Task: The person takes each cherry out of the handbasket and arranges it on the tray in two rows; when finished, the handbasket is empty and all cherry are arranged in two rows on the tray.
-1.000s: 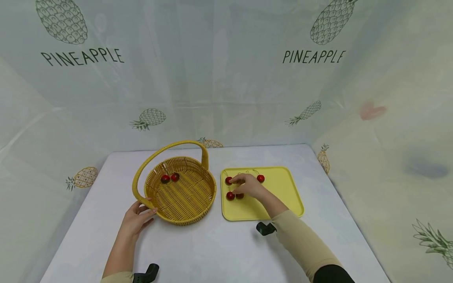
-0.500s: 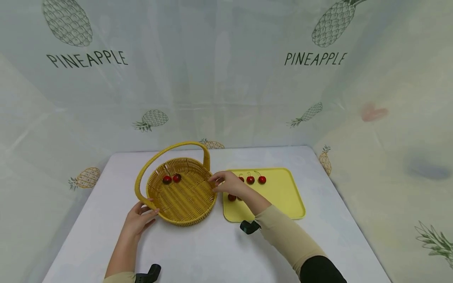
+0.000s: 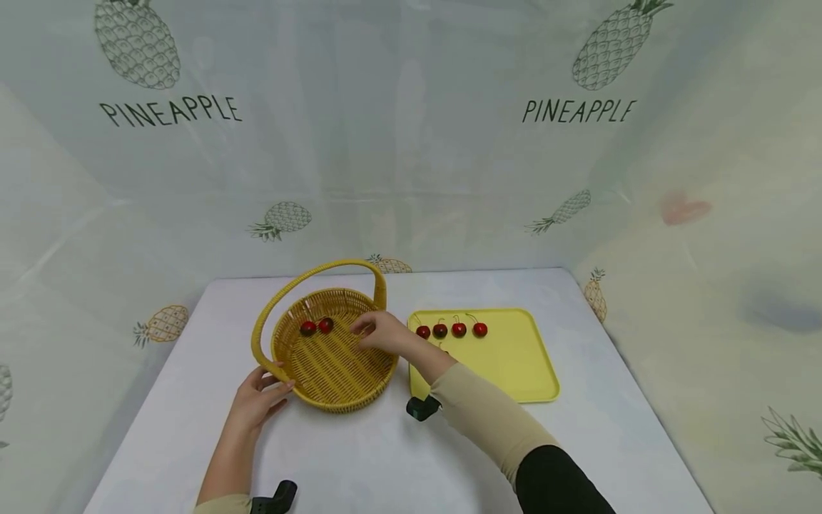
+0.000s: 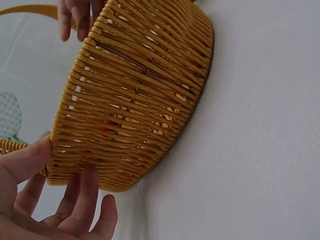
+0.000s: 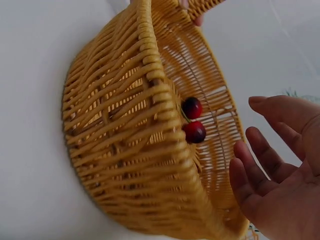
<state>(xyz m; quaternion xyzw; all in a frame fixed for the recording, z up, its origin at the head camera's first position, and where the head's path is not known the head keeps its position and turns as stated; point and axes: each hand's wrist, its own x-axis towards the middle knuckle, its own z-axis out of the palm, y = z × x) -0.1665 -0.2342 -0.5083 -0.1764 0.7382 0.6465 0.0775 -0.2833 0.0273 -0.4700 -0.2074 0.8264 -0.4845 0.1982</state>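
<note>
My left hand [image 3: 253, 403] holds the near left rim of a round yellow wicker basket [image 3: 340, 375], by the foot of its tall handle. In the left wrist view its thumb lies at the rim and its fingers touch the woven side. Two dark red cherries [image 3: 308, 328] lie together in the basket's left part. Over the basket's right side is my right hand [image 3: 385, 334]. The right wrist view shows that hand's fingers [image 5: 245, 165] loosely bent, thumb apart, with nothing visible between them, short of the two cherries.
To the right lies a yellow tray [image 3: 514, 371] with several stemmed cherries [image 3: 459, 329] in a row along its far left. A stem shows beside my right forearm, which hides the tray's near left part. Both stand on a white-covered table [image 3: 347, 464] before a pineapple-printed curtain.
My right hand has moved left from the cherries on the tray to above the basket. The left hand keeps its hold on the rim. The basket's two cherries look unmoved.
</note>
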